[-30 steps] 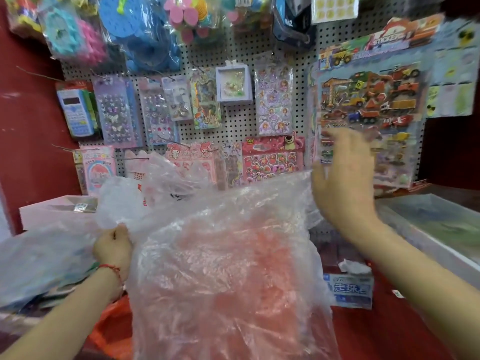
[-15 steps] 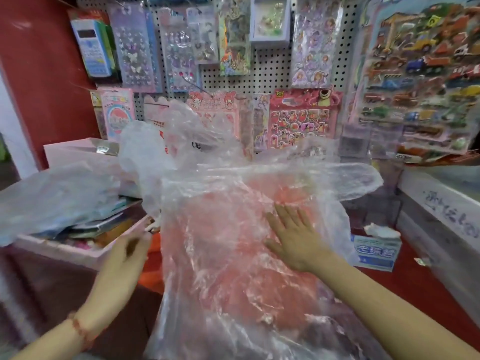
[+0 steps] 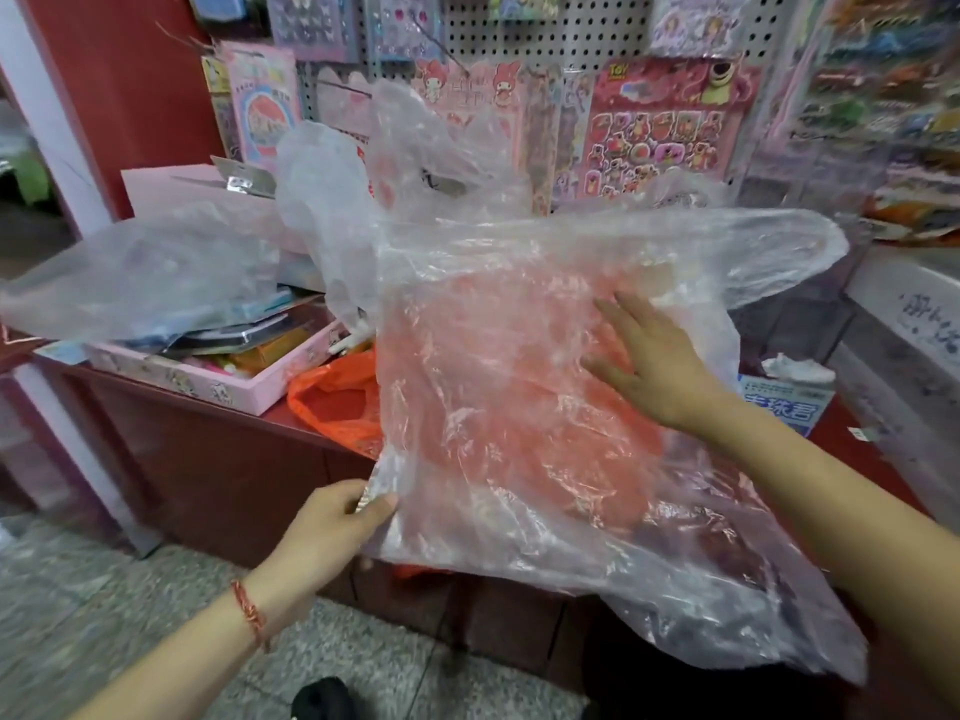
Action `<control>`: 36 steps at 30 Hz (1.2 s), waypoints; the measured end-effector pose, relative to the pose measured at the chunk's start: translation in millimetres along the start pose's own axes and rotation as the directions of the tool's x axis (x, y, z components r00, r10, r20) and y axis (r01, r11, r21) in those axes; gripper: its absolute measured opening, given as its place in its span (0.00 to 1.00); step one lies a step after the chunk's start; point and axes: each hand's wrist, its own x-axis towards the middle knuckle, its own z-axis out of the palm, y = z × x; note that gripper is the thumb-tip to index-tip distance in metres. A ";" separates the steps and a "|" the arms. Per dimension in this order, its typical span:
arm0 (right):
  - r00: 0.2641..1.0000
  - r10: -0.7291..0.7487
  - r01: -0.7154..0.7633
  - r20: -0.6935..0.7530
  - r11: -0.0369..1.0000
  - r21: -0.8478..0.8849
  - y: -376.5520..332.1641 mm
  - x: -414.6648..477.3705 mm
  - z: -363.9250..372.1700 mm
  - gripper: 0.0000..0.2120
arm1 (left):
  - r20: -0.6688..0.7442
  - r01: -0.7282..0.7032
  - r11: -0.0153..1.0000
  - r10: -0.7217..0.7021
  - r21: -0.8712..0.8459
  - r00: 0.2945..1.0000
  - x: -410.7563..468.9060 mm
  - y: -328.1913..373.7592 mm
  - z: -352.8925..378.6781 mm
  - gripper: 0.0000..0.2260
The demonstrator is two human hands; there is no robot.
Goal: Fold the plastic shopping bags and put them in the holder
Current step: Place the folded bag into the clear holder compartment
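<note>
A large clear plastic bag (image 3: 519, 418) lies spread over the red counter, its lower part hanging past the front edge. My left hand (image 3: 332, 522) pinches its lower left corner below the counter edge. My right hand (image 3: 649, 361) lies flat on the bag's middle with fingers straight, pressing it down. An orange bag (image 3: 337, 397) lies under the clear one and shows through it. More crumpled clear bags (image 3: 415, 163) stand behind. No holder can be made out.
A pink tray (image 3: 208, 387) of stationery sits at the left with another clear bag (image 3: 145, 272) over it. A blue tissue pack (image 3: 784, 402) lies at the right. A pegboard (image 3: 519, 33) of sticker packs rises behind. The red counter edge (image 3: 218, 402) faces tiled floor (image 3: 78, 589).
My right hand came down from the bag's top edge and now presses flat on it. My left hand dropped from the upper left edge and took hold of the lower corner. The view tilted downward.
</note>
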 end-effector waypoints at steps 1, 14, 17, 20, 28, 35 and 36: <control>0.997 0.054 -0.046 -0.054 0.988 0.146 3.4 -14.5 -14.0 0.30 | -0.016 -0.021 1.000 0.021 0.005 1.000 2.0 1.1 -0.6 0.14; 0.631 0.397 -0.775 0.666 0.367 0.515 55.9 -226.1 -13.3 0.59 | 0.042 0.129 0.922 -0.122 -0.365 0.992 12.6 14.2 18.5 0.10; 0.581 0.375 -0.811 0.722 0.191 0.554 64.6 -221.6 -1.8 0.51 | 0.037 0.154 0.911 -0.151 -0.383 0.988 13.1 16.3 18.1 0.09; 0.660 0.330 -0.731 0.675 0.076 0.678 68.9 -220.4 3.7 0.41 | 0.010 0.154 0.907 -0.163 -0.392 0.987 13.5 17.3 12.9 0.09; 0.836 0.410 -0.505 0.365 0.314 0.804 76.7 -209.6 -39.1 0.24 | -0.018 0.134 0.931 -0.148 -0.339 0.989 12.1 17.3 -12.1 0.09; 0.836 0.547 -0.463 -0.040 0.743 0.483 104.7 -196.6 -54.9 0.15 | 0.001 0.117 0.964 -0.120 -0.238 0.993 15.2 22.1 -23.5 0.07; 0.841 0.536 -0.454 -0.081 0.779 0.433 105.9 -198.6 -52.0 0.15 | 0.008 0.126 0.966 -0.127 -0.226 0.992 14.0 22.6 -23.9 0.06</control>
